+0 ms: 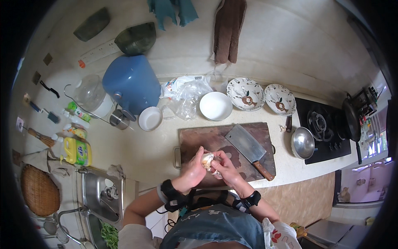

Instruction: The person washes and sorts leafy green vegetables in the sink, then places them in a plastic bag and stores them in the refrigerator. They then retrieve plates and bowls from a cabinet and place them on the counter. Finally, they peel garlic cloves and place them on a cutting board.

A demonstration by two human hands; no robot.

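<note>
Between both hands, above the near edge of a dark wooden cutting board (199, 137), is a garlic bulb (206, 159) with papery skin. My left hand (194, 168) closes around it from the left. My right hand (226, 170) grips it from the right, its thumb pressed on the bulb. A cleaver (247, 143) with a wooden handle lies flat and slantwise on the board, right of my hands, touching neither.
Behind the board stand a white bowl (215, 106), patterned plates (245, 94) and a clear plastic bag (189, 99). A metal bowl (303, 143) sits beside the gas stove (321, 124). At the left are a blue appliance (133, 84), a small bowl (150, 118) and a sink (96, 190).
</note>
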